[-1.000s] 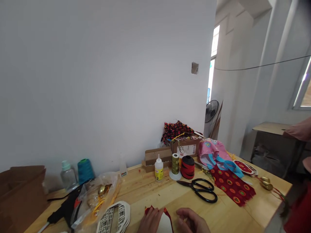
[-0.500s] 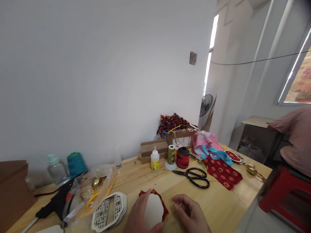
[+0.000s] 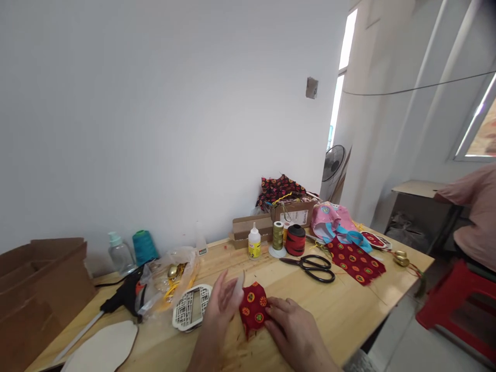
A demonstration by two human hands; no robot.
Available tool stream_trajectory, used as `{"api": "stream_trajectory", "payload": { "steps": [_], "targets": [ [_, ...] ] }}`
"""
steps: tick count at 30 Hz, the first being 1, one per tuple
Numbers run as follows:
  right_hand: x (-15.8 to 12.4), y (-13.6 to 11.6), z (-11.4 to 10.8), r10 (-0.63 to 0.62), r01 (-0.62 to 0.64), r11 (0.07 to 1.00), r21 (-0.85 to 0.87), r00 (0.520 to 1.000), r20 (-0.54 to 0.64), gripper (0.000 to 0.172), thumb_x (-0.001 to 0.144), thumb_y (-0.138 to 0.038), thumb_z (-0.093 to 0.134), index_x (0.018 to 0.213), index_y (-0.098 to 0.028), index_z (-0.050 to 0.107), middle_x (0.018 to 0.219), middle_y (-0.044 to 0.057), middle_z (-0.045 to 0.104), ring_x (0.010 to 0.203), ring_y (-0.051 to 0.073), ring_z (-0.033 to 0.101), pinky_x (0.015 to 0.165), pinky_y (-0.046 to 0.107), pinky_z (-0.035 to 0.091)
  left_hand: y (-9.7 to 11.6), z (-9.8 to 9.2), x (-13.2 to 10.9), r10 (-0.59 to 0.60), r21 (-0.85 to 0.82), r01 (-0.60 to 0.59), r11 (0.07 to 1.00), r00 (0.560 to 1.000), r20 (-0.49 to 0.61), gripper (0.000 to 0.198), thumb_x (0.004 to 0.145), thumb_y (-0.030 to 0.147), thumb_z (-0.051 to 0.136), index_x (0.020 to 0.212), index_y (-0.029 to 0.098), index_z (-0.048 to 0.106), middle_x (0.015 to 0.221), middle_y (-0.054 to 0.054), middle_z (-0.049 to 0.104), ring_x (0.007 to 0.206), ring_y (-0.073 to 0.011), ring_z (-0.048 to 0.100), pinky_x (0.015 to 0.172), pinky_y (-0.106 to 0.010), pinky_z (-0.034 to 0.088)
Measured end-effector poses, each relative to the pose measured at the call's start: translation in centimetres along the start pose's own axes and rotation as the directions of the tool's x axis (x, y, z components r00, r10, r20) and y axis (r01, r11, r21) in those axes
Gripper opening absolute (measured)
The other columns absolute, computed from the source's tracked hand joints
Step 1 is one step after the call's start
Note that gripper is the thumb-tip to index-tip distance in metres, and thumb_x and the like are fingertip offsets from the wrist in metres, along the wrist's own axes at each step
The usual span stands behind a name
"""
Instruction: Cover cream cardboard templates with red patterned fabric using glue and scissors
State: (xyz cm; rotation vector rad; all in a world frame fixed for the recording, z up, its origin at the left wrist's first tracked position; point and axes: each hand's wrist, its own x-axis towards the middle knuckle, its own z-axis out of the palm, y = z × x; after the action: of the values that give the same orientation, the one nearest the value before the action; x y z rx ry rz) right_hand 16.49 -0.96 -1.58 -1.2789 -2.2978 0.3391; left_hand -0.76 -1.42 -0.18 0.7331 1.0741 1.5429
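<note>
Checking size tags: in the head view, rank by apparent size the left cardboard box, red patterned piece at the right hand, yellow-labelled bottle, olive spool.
1. Cardboard box
2. Red patterned piece
3. Yellow-labelled bottle and olive spool: too alike to rank

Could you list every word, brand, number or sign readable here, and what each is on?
None can be read for certain.
White bottle: yellow label, print too small and blurred.
Cardboard box by the wall: white label, print too small.
Clear narrow bottle: small label, unreadable.
Red cloth at the right hand: round motifs, no legible words.
</note>
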Motion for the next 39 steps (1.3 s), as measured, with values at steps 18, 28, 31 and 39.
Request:
{"api": "stream_trajectory", "payload": {
  "steps": [18, 28, 31, 39],
  "targets": [
    [13.1, 2.5, -0.6, 0.249, -0.174, 0.936, 0.305, 0.941, -0.227, 0.063, 0.063, -0.038, 0.064, 0.12, -0.018, 0.043, 0.111, 0.009, 0.058, 0.091, 0.024, 0.057, 0.073, 0.031, 0.042, 1.3, -0.7, 0.1, -0.129, -0.42, 0.139, 0.897, 0.99, 0.054, 0.05, 0.071, 0.047, 0.053, 0.111, 0.018, 0.052, 0.098, -0.016, 0.066, 0.093, -0.035, 0.058, 0.08, -0.054, 0.043],
    [14.1, 4.1, 2.2, 0.249, -0.209, 0.946, 0.249, 0.958, -0.141, 0.037, 0.071, -0.039, 0.058, 0.104, -0.023, 0.053, 0.091, 0.005, 0.066, 0.083, 0.022, 0.06, 0.063, 0.027, 0.04, 0.5, -0.8, 1.1, 0.114, 0.224, -0.093, 0.97, 0.99, -0.087, 0.056, 0.069, 0.046, 0.055, 0.116, 0.017, 0.044, 0.118, -0.014, 0.053, 0.109, -0.0258, 0.049, 0.092, -0.041, 0.038],
    [14.0, 4.2, 2.0, 0.251, -0.216, 0.946, 0.243, 0.96, -0.122, 0.039, 0.071, -0.037, 0.057, 0.107, -0.022, 0.051, 0.094, 0.007, 0.065, 0.086, 0.024, 0.059, 0.065, 0.028, 0.04, -0.3, -0.9, 1.3, 0.164, 0.405, -0.11, 0.908, 0.981, -0.101, 0.065, 0.057, 0.038, 0.069, 0.114, 0.015, 0.047, 0.119, -0.014, 0.051, 0.113, -0.0267, 0.043, 0.1, -0.041, 0.026],
    [13.2, 3.7, 1.6, 0.25, -0.209, 0.93, 0.304, 0.963, -0.103, 0.049, 0.07, -0.032, 0.059, 0.116, -0.02, 0.045, 0.104, 0.008, 0.063, 0.093, 0.023, 0.058, 0.072, 0.029, 0.041, -2.2, -1.9, 1.5, 0.299, 0.935, -0.325, 0.143, 0.914, 0.273, 0.052, 0.07, 0.035, 0.053, 0.115, 0.01, 0.048, 0.122, -0.018, 0.049, 0.115, -0.029, 0.041, 0.096, -0.048, 0.03]
  ]
}}
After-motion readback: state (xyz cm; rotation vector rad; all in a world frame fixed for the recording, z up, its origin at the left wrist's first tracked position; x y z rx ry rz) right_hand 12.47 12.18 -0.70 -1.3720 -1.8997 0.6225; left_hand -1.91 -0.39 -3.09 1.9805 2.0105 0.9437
